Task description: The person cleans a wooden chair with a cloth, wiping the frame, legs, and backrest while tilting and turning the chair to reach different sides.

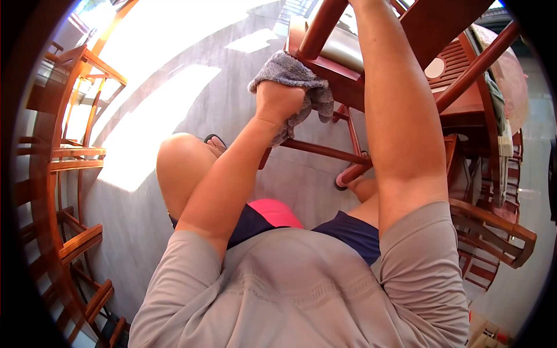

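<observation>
My left hand [277, 103] is closed around a grey, fluffy cloth [287, 68]. The cloth is bunched against the corner of a reddish-brown wooden chair [339, 80], and its loose end hangs below my fingers. The chair is tilted in front of me, with a light seat panel and round bars showing. My right arm reaches up past the chair to the top edge of the view. Beyond that edge the right hand is cut off, so what it touches is hidden.
A pink seat [275, 212] shows between my legs. Wooden slatted furniture [58, 133] lines the left side. On the right are another wooden chair [493, 229] and a round light-coloured surface [510, 75]. Bright sunlight falls across the grey floor [156, 127].
</observation>
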The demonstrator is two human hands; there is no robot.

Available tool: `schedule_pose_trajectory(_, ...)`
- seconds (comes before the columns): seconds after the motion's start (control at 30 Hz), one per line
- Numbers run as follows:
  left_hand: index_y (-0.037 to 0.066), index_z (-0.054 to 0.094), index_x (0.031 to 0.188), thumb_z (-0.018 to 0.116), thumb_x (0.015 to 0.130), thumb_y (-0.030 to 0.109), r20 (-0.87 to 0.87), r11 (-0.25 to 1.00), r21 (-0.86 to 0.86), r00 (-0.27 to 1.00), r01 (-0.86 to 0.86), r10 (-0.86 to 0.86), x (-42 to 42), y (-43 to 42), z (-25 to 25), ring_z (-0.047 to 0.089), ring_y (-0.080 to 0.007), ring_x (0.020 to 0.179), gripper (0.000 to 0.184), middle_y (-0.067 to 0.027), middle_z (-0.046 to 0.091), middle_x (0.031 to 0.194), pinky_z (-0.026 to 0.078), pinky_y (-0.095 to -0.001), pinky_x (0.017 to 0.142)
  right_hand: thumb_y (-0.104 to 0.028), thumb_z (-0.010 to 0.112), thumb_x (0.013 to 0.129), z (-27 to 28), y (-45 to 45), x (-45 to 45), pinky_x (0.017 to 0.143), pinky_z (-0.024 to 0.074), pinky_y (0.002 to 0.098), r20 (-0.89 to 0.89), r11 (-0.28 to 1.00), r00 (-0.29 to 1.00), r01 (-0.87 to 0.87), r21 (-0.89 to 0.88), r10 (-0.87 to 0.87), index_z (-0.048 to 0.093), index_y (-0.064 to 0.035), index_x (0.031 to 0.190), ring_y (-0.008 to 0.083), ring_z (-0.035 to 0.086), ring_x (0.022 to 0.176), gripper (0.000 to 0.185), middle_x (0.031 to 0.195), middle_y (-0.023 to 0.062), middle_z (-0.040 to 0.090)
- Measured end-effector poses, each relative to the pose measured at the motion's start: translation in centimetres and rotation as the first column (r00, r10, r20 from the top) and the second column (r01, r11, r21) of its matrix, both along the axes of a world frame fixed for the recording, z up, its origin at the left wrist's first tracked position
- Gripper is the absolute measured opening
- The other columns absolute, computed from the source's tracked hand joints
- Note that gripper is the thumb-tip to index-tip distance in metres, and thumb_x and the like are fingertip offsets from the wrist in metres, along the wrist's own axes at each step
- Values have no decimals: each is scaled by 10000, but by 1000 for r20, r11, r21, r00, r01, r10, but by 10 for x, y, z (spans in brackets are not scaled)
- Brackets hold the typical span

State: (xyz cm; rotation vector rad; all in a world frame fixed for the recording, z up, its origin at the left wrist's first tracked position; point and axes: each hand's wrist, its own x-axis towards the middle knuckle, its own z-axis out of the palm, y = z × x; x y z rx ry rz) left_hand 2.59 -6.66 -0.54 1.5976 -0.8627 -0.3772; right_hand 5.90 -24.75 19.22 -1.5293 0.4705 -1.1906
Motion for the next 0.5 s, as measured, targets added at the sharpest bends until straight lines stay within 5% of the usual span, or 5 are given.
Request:
schedule_pose_trajectory(0.23,44,672,1265,751,924,171,133,983,18,974,183,-183,36,8,-18,658,-193,1089,372,-69,720,1188,519,-336,975,-154,740,804,0,-1,2,399,471,344,30,1000,999,27,-15,-26,578,-16,906,172,538,445,236,651,53,559)
schedule_pose_trajectory(0.33,39,667,1290,730,941,161,40,982,23,981,188,-188,42,13,-26,641,-178,1134,375,-67,708,1222,505,-333,1001,-148,737,806,1,-1,0,396,468,342,27,1000,999,25,-16,-25,570,-17,908,169,536,444,237,650,49,556)
schedule_pose_trajectory(0.4,41,658,1308,725,939,155,-362,975,-144,908,171,-212,43,13,-26,630,-177,1153,392,-53,694,1238,502,-335,1009,-145,736,809,1,0,1,399,469,340,30,1000,999,23,-12,-22,573,-18,906,167,534,445,229,649,47,555)
schedule_pose_trajectory(0.47,44,649,1326,720,936,150,-690,953,-290,671,84,-270,46,14,-24,619,-176,1172,410,-40,680,1253,499,-336,1017,-143,736,811,3,3,2,401,469,339,23,1000,1000,15,-7,-14,575,-20,903,164,532,446,222,649,44,555)
schedule_pose_trajectory(0.5,42,641,1335,720,935,150,-682,941,-294,652,170,-331,47,15,-26,619,-177,1172,421,-43,677,1255,499,-336,1016,-142,736,813,3,4,1,401,468,338,14,1000,1000,7,-2,-7,576,-21,901,163,531,446,219,649,43,554)
